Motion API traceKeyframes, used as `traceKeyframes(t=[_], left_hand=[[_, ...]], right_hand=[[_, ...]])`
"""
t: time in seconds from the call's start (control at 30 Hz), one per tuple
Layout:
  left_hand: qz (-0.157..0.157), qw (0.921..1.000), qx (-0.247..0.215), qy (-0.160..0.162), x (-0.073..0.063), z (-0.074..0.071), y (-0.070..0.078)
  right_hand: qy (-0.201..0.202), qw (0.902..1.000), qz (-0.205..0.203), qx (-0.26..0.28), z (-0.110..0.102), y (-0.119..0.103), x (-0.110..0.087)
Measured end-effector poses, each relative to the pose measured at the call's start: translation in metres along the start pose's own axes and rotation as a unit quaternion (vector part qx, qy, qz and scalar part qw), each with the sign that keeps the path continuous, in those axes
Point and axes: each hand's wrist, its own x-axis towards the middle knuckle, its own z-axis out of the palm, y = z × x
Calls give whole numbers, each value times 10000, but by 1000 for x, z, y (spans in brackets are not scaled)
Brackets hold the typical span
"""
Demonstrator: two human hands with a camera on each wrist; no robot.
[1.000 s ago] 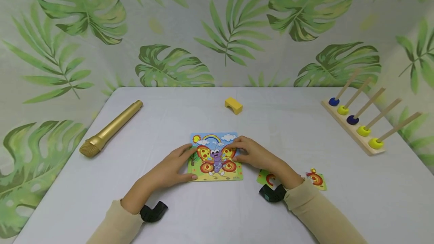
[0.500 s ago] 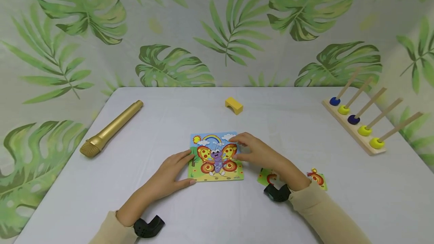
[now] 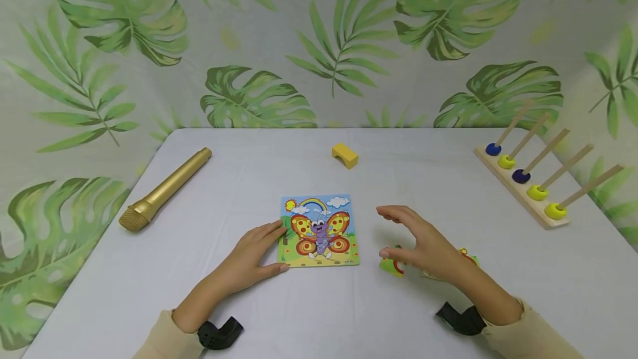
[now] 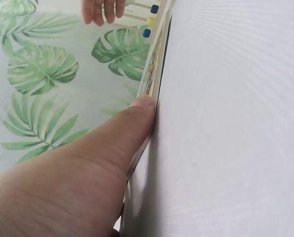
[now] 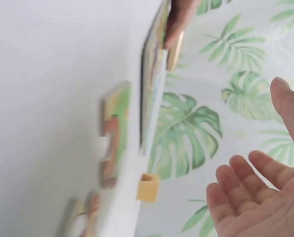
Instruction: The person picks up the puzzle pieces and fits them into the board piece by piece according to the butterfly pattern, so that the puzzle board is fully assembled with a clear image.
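A square butterfly picture puzzle (image 3: 319,226) lies flat on the white table. My left hand (image 3: 244,262) rests against its left side, fingertips on the left edge and thumb at the near left corner. The left wrist view shows the thumb (image 4: 132,121) pressed at the board's edge. To the right of the puzzle, my right hand (image 3: 426,242) is held in the air with fingers and thumb spread apart, holding nothing. Beneath it are loose puzzle pieces: a green and red one (image 3: 391,267) near the thumb, others partly hidden by the hand and forearm.
A yellow arch block (image 3: 345,155) sits behind the puzzle. On the left lies a gold microphone (image 3: 166,187). A wooden peg rack (image 3: 520,187) with blue and yellow beads stands at the right edge. Leaf-printed cloth (image 3: 259,96) hangs behind the table.
My right hand has let go of the puzzle's right side and moved right, towards the loose pieces, its fingers spreading. My left hand has slid slightly back towards the puzzle's left edge.
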Motion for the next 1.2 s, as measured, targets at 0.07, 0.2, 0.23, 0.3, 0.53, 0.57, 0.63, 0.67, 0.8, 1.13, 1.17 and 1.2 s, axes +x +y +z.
traceKeyframes(t=[0.07, 0.2, 0.23, 0.3, 0.53, 0.57, 0.63, 0.67, 0.8, 1.13, 1.17, 1.2], left_hand=[[40, 10000, 6, 34, 0, 0, 0], [37, 10000, 29, 41, -1, 0, 0], [38, 10000, 26, 39, -1, 0, 0], [30, 10000, 28, 36, -1, -1, 1], [17, 10000, 13, 53, -1, -1, 1], [0, 10000, 4, 39, -1, -1, 1], [2, 10000, -4, 27, -1, -1, 0], [-22, 10000, 6, -1, -1, 0, 0], [-72, 9999, 10, -91, -1, -1, 0], [-132, 9998, 5, -177, -1, -3, 2], [-134, 9997, 2, -182, -1, -3, 2], [-141, 9997, 6, -190, -1, -3, 2]], right_hand=[[-14, 10000, 22, -33, 1, 3, -8], [-117, 9996, 259, -72, 4, 11, -21], [-158, 9993, 336, -96, 5, 14, -23], [-227, 9985, 473, -150, 7, 20, -27], [-438, 9949, 621, -667, 15, 38, -34], [-437, 9941, 603, -785, 16, 40, -34], [-421, 9925, 548, -1013, 16, 42, -35], [-394, 9915, 507, -1130, 17, 43, -35], [-348, 9895, 402, -1342, 17, 45, -36], [-581, 9888, 390, -1318, 17, 37, -35], [-604, 9884, 427, -1326, 17, 35, -35], [-632, 9879, 456, -1340, 17, 34, -35]])
